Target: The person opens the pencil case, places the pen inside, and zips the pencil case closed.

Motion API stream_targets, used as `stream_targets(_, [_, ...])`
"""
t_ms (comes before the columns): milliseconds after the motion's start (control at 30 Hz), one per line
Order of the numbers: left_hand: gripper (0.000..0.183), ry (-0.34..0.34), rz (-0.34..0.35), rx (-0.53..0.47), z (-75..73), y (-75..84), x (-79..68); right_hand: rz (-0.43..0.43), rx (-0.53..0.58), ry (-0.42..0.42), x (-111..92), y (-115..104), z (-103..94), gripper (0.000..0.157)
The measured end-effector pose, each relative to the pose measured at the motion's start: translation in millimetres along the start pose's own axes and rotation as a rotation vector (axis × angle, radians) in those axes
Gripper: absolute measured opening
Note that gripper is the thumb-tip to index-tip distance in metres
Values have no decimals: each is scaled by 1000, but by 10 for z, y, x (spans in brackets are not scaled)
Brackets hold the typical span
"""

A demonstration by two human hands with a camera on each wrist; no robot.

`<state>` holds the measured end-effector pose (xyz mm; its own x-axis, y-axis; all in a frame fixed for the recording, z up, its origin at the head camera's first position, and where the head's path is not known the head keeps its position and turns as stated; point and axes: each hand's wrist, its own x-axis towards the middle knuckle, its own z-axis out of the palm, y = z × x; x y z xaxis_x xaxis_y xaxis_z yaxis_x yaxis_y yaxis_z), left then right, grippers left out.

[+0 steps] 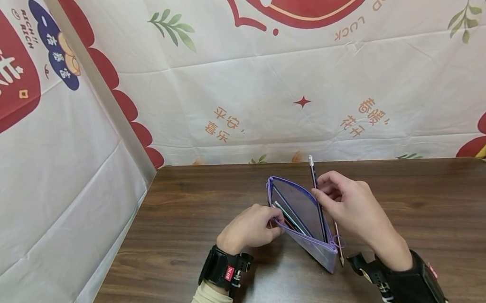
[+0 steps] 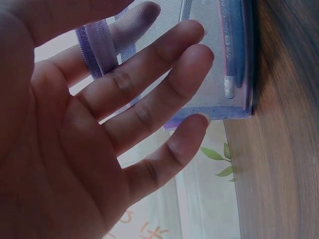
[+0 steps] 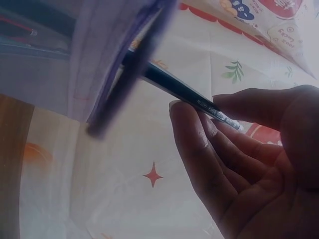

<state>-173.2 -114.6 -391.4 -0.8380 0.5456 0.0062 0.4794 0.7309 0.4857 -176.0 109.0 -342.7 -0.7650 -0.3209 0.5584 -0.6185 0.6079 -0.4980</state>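
A mesh pencil case (image 1: 322, 254) with purple edging stands on the table, its zip side gaping upward. At the near left rim my left hand (image 1: 254, 226) pinches the edge; in the left wrist view, one finger shows through the mesh while the others (image 2: 169, 84) stretch along the outside. Between thumb and fingers my right hand (image 1: 352, 203) holds a dark pencil (image 3: 174, 87) by its upper part, eraser end up. The pencil's lower part is inside the case. Several other pencils (image 1: 291, 219) lie within the case, partly seen through the mesh (image 2: 228, 55).
A reddish-brown pencil (image 1: 340, 252) lies just right of the case, its point towards me. Brown wood-grain table (image 1: 177, 227) extends around the case. A printed white cloth (image 1: 265, 91) hangs behind the table, with another cloth-covered panel (image 1: 64, 194) along the left.
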Motion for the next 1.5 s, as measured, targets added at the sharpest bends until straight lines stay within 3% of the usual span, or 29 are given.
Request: stream_targets(1500, [5, 4, 2, 14, -5, 5, 5, 95, -2, -173, -3, 52, 152, 8])
